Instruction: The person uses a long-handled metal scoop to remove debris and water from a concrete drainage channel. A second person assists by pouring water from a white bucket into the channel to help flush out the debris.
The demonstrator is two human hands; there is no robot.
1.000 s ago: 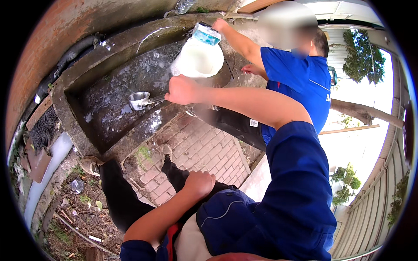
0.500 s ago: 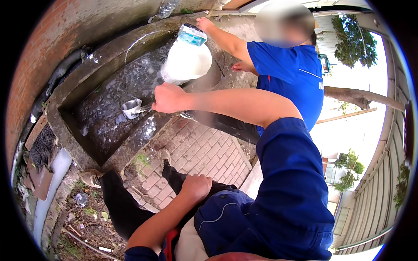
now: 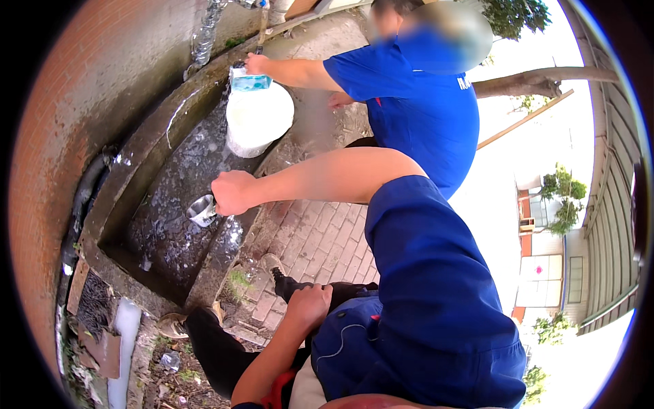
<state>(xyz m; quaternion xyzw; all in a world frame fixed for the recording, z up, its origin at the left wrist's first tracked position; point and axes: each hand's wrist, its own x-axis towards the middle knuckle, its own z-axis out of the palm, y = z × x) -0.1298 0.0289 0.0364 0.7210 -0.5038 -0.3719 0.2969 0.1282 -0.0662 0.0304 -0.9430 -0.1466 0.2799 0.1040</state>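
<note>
Right hand closed round handle of metal cup, held low inside wet stone trough. Left hand loosely curled, empty, resting on knee. White bucket at trough's far end, under another person's hand.

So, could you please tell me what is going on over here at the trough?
The person's right hand holds a small metal cup over the wet concrete trough, while the left hand rests on their knee. A co-worker's hand holds a clear box above a white bucket at the trough's far end.
</note>
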